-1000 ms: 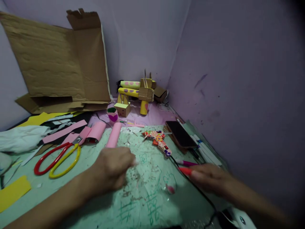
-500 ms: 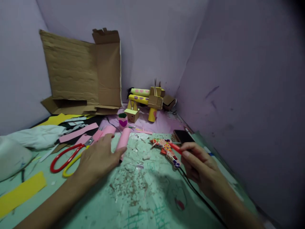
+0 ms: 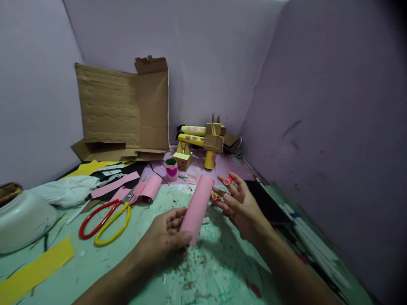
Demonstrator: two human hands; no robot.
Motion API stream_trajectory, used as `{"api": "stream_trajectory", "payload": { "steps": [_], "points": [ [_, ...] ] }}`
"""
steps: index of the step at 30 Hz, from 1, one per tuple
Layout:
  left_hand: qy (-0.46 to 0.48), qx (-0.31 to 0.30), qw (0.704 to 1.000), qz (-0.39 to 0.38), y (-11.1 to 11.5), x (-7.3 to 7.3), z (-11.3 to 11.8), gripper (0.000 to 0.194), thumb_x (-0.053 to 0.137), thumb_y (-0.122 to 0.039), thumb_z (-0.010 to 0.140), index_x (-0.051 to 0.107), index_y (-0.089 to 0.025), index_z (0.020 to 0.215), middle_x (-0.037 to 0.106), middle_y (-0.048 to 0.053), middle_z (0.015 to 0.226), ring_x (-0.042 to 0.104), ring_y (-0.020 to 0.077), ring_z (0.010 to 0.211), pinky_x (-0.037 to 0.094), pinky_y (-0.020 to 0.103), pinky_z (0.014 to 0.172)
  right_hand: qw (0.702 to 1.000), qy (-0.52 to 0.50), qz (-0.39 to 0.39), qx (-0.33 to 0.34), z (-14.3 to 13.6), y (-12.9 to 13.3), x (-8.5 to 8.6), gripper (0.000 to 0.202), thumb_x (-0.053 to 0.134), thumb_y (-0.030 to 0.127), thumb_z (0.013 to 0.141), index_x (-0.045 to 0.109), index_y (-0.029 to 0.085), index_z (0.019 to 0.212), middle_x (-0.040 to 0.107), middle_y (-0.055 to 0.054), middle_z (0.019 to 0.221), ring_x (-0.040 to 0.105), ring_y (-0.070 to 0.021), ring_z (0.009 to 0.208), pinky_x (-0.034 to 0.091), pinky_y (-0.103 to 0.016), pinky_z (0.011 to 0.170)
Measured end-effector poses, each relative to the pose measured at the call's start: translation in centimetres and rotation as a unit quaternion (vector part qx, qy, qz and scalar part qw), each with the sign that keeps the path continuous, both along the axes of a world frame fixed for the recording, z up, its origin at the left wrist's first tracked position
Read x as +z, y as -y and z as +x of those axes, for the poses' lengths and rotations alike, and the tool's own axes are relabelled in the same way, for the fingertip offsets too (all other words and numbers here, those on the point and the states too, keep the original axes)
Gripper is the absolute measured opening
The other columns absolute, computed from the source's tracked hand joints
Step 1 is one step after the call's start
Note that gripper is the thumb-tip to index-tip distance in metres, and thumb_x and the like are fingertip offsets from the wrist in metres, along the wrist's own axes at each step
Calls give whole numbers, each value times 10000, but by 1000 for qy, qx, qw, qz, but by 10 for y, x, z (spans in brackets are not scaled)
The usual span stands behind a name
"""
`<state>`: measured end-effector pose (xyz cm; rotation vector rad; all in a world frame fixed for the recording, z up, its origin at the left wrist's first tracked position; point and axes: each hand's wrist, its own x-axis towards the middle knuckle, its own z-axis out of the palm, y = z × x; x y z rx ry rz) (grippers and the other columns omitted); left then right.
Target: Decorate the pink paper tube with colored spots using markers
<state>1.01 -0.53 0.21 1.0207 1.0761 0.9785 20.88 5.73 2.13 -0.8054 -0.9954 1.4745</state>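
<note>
A long pink tube (image 3: 197,207) is held slantwise above the green tabletop by my left hand (image 3: 170,235), whose fingers and thumb wrap its lower end. My right hand (image 3: 237,201), just right of the tube's upper end, pinches a small red marker (image 3: 227,181) between its fingers. Behind the right fingers part of a patterned glue gun (image 3: 216,197) shows. Scissors (image 3: 125,207) with one red and one yellow handle lie to the left, beside a shorter pink roll (image 3: 151,189).
A bent cardboard sheet (image 3: 110,108) stands at the back left. A pink cup (image 3: 171,170) with a purple heart and a yellow tube figure (image 3: 213,144) stand behind. A white bowl-like object (image 3: 25,220) is far left; a dark phone (image 3: 267,201) lies right.
My left hand has lifted the pink tube off the table and moved it right. My right hand has moved closer to it, still with the red marker. The view has shifted slightly.
</note>
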Motion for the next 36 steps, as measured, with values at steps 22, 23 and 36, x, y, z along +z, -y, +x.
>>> {"api": "stream_trajectory", "payload": {
  "steps": [22,23,36],
  "points": [
    [169,-42,981,-84,3,-15,22,474,865,-363,524,681,-85,861,679,119,833,632,191,711,511,283,644,972,-47,149,-174,8,8,2,332,773,295,722,574,254,984,746,-8,912,688,-155,886,544,-261,739],
    [176,-26,980,-87,3,-16,22,472,869,-350,532,686,-76,870,674,119,841,627,185,740,509,267,668,968,-36,159,-188,12,13,2,232,719,324,785,597,241,963,740,3,794,686,-131,751,539,-236,666],
    [208,-26,970,-121,2,-13,24,448,891,-335,487,681,-60,771,614,57,683,550,132,612,481,231,569,954,127,267,-41,11,44,-22,98,517,270,928,606,248,962,560,33,635,528,-103,521,438,-229,497]
  ]
}}
